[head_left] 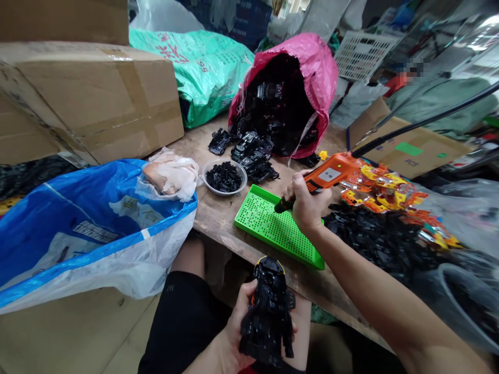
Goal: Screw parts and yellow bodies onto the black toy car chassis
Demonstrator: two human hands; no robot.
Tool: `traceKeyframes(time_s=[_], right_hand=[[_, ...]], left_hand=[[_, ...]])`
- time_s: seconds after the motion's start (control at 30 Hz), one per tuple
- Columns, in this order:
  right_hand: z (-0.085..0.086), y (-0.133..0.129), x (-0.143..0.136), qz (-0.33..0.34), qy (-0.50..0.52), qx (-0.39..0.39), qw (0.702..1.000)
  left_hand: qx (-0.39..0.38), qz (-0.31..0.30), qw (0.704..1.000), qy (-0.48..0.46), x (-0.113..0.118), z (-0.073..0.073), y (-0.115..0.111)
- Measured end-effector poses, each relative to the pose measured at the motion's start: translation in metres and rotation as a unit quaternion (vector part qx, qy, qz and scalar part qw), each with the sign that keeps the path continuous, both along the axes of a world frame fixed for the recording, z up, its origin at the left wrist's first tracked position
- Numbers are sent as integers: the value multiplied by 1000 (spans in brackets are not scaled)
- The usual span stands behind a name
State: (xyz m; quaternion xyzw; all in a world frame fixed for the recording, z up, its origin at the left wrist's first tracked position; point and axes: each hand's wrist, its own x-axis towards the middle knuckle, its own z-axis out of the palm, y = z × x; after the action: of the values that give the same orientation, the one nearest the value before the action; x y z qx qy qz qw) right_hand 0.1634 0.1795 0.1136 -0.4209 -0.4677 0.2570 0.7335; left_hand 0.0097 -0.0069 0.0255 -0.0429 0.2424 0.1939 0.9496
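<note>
My left hand (pixel 238 324) is closed around a black toy car body (pixel 267 306), held over my lap with its underside facing up; a yellow edge shows at its far end. In my right hand (pixel 310 205) is an orange electric screwdriver (pixel 331 170), fingers wrapped round its black front part. Its dark tip points down and left at the green perforated tray (pixel 300 248). Small shiny screws are scattered over the tray's holes. Whether the tip touches a screw I cannot tell.
A pink sack (pixel 322 67) spills black car parts (pixel 251 150). Beside them stands a bowl of small black pieces (pixel 223 177). Black parts (pixel 378 236) and orange-yellow shells (pixel 390 189) lie at right. A blue bag (pixel 117 182), cardboard box (pixel 109 98) and green sack (pixel 210 62) occupy the left.
</note>
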Motion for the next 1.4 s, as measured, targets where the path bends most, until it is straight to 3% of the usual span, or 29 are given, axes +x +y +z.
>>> traceKeyframes(time_s=[0.27, 0.43, 0.53, 0.67, 0.77, 0.93, 1.2, 1.4], right_hand=[[25, -22, -1, -8, -4, 7, 1000], [52, -69, -16, 20, 16, -27, 999], [58, -105, -26, 72, 23, -51, 996], [47, -142, -34, 160, -13, -43, 986], [32, -154, -36, 190, -25, -35, 981], [20, -156, -40, 205, -18, -25, 978], [10, -155, -39, 217, -19, -47, 975], [5, -154, -40, 216, -31, -43, 975]], left_hand=[[-13, 25, 996, -87, 1, -13, 0], [10, 23, 994, -105, 0, -15, -1], [22, 26, 992, -123, 0, -17, -2], [31, 20, 992, -117, -1, -18, -3], [23, 18, 995, -99, -2, -13, -2], [36, 33, 994, -95, 0, -5, 0], [51, 17, 994, -93, 0, -8, 0], [46, 26, 995, -82, -1, -3, 0]])
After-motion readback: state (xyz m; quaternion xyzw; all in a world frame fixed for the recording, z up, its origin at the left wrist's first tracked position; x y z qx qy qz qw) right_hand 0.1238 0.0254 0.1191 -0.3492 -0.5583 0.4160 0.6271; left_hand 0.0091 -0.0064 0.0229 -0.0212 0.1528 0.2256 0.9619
